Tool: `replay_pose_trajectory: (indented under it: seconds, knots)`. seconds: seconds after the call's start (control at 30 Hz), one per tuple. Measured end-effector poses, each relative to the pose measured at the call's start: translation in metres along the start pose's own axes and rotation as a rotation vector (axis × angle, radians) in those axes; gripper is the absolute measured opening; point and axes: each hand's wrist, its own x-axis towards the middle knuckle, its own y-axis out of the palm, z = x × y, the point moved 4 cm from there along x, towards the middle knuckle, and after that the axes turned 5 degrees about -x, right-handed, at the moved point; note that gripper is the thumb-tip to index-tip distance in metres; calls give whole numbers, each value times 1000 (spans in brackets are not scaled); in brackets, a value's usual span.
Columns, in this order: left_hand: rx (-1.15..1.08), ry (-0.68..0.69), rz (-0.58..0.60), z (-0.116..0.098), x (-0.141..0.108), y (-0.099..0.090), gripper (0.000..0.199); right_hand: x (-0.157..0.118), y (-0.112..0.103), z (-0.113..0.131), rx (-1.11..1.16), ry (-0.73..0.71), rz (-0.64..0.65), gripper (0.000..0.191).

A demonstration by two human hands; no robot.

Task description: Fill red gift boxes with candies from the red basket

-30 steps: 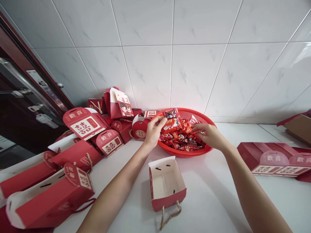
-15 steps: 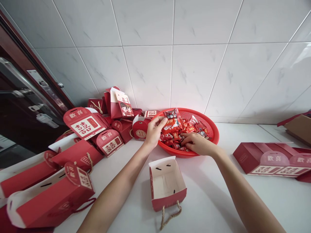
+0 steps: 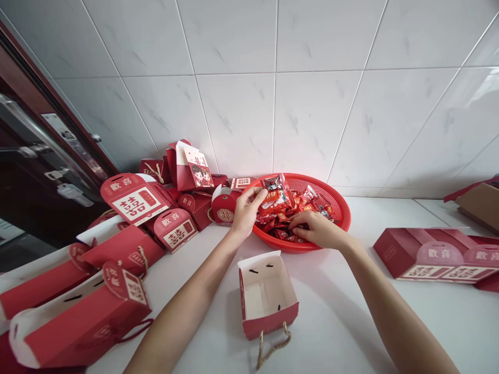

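Observation:
A red perforated plastic basket (image 3: 343,208) stands against the wall with many wrapped candies (image 3: 307,197) in it. My left hand (image 3: 247,210) is closed on a few candy packets (image 3: 275,200), held over the basket's left side. Down among the candies, my right hand (image 3: 315,228) reaches in with bent fingers; its fingertips are partly hidden, so I cannot make out what they grip. Below the basket, between my forearms, sits an open red gift box (image 3: 268,291), cream inside, with a twisted rope handle (image 3: 275,350) hanging toward me.
Several red gift boxes (image 3: 136,202) crowd the left side of the white table (image 3: 331,322). More closed boxes (image 3: 432,254) stand at the right, with a brown cardboard box (image 3: 479,205) behind. A tiled wall (image 3: 234,119) bounds the back; a door with keys (image 3: 72,192) is at far left.
My right hand's fingers have shifted slightly among the candies, and a few candies there lie differently. The left hand stays in place with its packets.

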Motion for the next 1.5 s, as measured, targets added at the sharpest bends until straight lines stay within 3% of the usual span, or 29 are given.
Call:
replay_pose_trajectory:
  seconds: [0.23, 0.47, 0.77, 0.97, 1.33, 1.5]
  knots:
    - [0, 6, 6, -1, 0, 1, 32, 2, -13, -17, 427, -7, -343, 10]
    - [24, 5, 6, -1, 0, 0, 31, -5, -24, -29, 797, 62, -459, 54]
    - [41, 16, 29, -3, -1, 1, 32, -12, -33, -21, 887, 41, -540, 31]
    - [52, 6, 51, -3, -1, 1, 32, -19, -44, -15, 650, 4, -768, 11]
    - [111, 6, 101, -8, -2, 4, 36, -20, -41, -10, 797, -78, -688, 14]
    - [132, 7, 135, -9, -2, 5, 41, -19, -40, -11, 824, 4, -697, 20]
